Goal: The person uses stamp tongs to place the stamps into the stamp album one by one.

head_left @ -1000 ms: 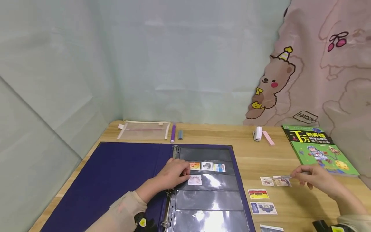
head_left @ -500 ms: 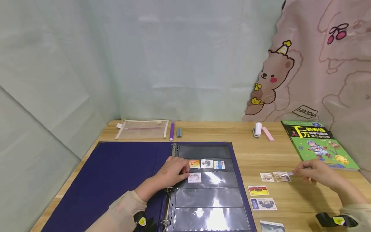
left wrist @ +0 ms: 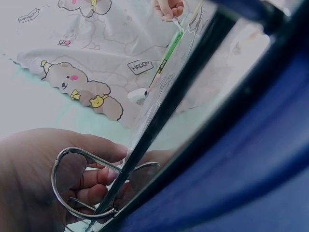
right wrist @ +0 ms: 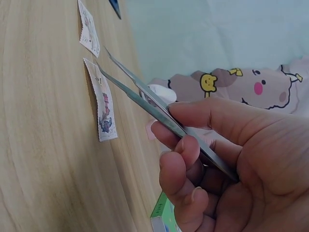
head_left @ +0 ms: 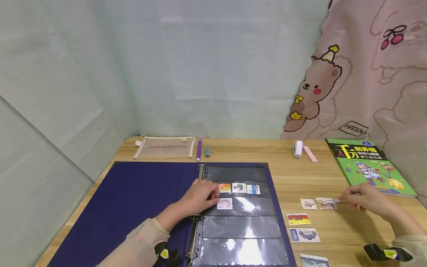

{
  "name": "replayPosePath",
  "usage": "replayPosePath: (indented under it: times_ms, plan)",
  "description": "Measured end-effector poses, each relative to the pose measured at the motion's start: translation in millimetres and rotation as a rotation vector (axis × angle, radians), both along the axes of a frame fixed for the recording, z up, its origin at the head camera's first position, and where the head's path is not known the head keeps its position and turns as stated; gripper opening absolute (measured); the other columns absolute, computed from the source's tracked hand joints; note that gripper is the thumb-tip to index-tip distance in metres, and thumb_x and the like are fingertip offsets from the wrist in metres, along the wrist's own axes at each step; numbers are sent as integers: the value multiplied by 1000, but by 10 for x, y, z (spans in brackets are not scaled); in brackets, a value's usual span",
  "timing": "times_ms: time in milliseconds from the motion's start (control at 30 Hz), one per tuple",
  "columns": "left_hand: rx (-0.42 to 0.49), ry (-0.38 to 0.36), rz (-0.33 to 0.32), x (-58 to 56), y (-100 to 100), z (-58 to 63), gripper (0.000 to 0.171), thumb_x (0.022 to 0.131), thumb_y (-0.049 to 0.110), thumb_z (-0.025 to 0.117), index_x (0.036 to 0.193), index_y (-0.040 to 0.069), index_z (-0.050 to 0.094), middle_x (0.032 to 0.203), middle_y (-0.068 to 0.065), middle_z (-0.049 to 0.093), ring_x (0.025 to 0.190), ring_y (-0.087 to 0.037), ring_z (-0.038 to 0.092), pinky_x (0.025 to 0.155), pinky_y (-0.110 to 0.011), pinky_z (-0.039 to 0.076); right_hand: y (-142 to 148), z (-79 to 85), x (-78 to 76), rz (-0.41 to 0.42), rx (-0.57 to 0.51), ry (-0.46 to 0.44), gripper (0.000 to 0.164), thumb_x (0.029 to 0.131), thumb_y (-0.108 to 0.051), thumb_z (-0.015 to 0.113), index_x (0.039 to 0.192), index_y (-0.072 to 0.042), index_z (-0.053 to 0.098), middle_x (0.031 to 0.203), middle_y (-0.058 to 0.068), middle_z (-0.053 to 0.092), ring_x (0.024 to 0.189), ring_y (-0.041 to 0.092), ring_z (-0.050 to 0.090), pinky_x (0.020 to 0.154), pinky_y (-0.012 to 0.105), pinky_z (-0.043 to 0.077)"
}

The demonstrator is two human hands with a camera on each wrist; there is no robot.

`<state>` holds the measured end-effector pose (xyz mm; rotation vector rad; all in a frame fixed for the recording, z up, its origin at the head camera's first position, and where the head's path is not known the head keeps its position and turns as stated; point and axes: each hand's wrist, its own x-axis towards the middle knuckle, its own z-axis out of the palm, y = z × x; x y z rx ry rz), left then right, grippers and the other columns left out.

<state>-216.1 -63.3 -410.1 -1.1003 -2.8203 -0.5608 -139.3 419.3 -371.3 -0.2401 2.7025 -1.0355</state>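
Observation:
My right hand [head_left: 370, 200] pinches metal tweezers [right wrist: 145, 103] between thumb and fingers. Their fine tips stand apart, close over a stamp [right wrist: 105, 113] with a perforated edge lying on the wooden table. A second small stamp [right wrist: 89, 31] lies just beyond it. My left hand [head_left: 199, 198], fingers loosely bent, rests on the black pocket page [head_left: 238, 227] of an open blue ring album [head_left: 133, 200]. Its fingertips are by the left edge of a pale pink stamp [head_left: 225, 203]. A metal binder ring [left wrist: 55, 181] partly covers that hand in the left wrist view.
Orange, grey and blue stamps sit in the page row above. Right of the album lie a red-yellow stamp [head_left: 298, 219], a blue-white one [head_left: 305, 235] and a grey one [head_left: 314, 260]. Behind are a mesh pouch [head_left: 165, 148], purple pen [head_left: 198, 150], stapler [head_left: 298, 149] and green book [head_left: 373, 170].
The right hand has shifted slightly right, and the tweezer tips have moved from the stamp's upper left edge to over its middle. The left hand stays in place on the page.

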Motion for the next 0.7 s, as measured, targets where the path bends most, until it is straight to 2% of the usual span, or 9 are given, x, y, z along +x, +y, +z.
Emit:
replayPosePath:
  times_ms: [400,700]
  plan:
    - [7,-7,3,-9,-1,-6,19,79,30,66,72,25,49,66,12,46,67,-4,38,71,-27,26,26,-36,1,47,-88,-13,24,92,-14,48,82,6,58,59,-11,49,49,7,40,42,27,34]
    - [10,-2,3,-10,8,-11,19,79,30,67,72,25,49,65,12,46,66,-4,38,71,-26,26,-5,-74,4,29,-58,-3,23,92,-16,48,85,3,59,61,-7,49,55,12,44,47,26,36]
